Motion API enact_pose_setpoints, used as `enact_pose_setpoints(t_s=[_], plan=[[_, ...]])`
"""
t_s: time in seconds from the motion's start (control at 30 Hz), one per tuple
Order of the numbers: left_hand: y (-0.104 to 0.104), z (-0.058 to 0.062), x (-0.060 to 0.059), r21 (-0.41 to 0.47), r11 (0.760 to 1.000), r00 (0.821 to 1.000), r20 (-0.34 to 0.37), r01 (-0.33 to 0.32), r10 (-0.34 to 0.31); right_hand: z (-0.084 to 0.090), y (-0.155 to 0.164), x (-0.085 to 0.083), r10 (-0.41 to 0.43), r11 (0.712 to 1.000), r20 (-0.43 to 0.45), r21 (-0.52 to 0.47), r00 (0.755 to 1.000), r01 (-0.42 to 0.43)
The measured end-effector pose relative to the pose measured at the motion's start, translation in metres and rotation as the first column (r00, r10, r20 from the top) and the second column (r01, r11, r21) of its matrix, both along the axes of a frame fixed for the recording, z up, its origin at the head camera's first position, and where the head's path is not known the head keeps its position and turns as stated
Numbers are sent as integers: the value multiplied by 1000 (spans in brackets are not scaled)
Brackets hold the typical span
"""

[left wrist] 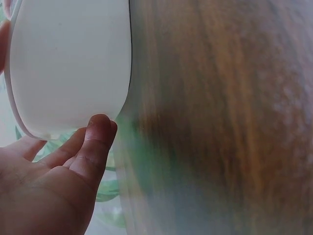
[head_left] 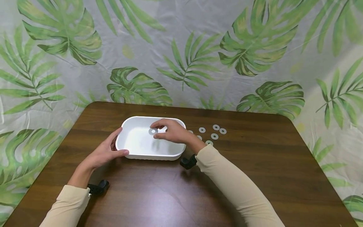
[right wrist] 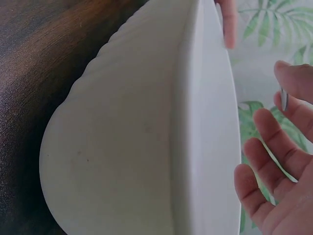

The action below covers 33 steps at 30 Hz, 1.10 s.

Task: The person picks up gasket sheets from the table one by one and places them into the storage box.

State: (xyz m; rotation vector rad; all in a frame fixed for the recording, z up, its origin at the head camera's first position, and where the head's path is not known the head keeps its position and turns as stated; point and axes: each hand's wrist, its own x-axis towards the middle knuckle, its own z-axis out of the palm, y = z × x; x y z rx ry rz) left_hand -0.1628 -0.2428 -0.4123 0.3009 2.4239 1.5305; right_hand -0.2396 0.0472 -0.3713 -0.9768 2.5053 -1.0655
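Pinching washer [head_left: 150, 132] (thumb and finger): right hand [head_left: 173, 130] | spread, gripping white tray [head_left: 136, 137] by end: left hand [head_left: 105, 152]

head: moderately bright, mostly clear; pale glare on tabletop [head_left: 161, 201] at bottom centre, faint shadow inside white container [head_left: 134, 138], diagonal light edge across cloth [head_left: 307, 108] at right | left wrist: dim, hazy, tabletop blurred across right half | right wrist: dim, darkest at lower left

No lettering, label, brand, number or sign could be read on the white, rounded-rectangular, smooth-walled tray [head_left: 153, 156], the flat grey round washers [head_left: 212, 136], the black wrist-worn devices [head_left: 97, 188] or the green-leaf-printed pale cloth [head_left: 175, 19].
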Motion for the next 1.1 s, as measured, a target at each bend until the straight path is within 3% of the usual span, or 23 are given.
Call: enact_pose_setpoints(t_s=[0.33, 0.83, 1.1], plan=[[2, 1, -1, -6, 1000, 1000, 8, 9, -9, 0, 18, -1, -34, 999, -51, -11, 998, 33], [-1, 3, 1, -19, 1000, 1000, 11, -1, 1, 8, 121, 9, -154, 988, -63, 3, 986, 154], [0, 1, 1, -8, 1000, 1000, 5, 5, -5, 7, 164, 13, -214, 973, -103, 68, 971, 221]])
